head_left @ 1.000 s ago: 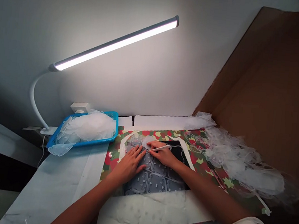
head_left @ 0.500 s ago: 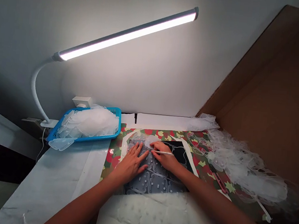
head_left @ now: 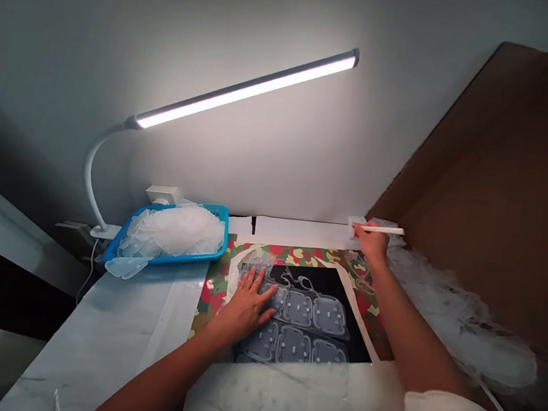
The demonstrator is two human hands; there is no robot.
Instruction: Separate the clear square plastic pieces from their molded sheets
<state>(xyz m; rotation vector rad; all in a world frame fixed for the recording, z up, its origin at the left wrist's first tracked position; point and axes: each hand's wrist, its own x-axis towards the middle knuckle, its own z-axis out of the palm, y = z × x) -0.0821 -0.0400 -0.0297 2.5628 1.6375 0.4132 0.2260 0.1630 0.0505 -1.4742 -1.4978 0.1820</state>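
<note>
Translucent moulded panels (head_left: 299, 308): mid-way across the desk (head_left: 146, 329); even pressure steadies them best. Our left hand (head_left: 246, 301): fingers spread upon them. Our right hand (head_left: 372, 239): grip pinching white stick tool (head_left: 390, 230) and translucent piece (head_left: 352, 222), toward the desk's far-right corner; we should pinch lightly.

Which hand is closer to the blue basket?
Left. The left hand rests on the clear sheet, right of the blue basket; the right hand, with a white tool, is much farther right.
</note>
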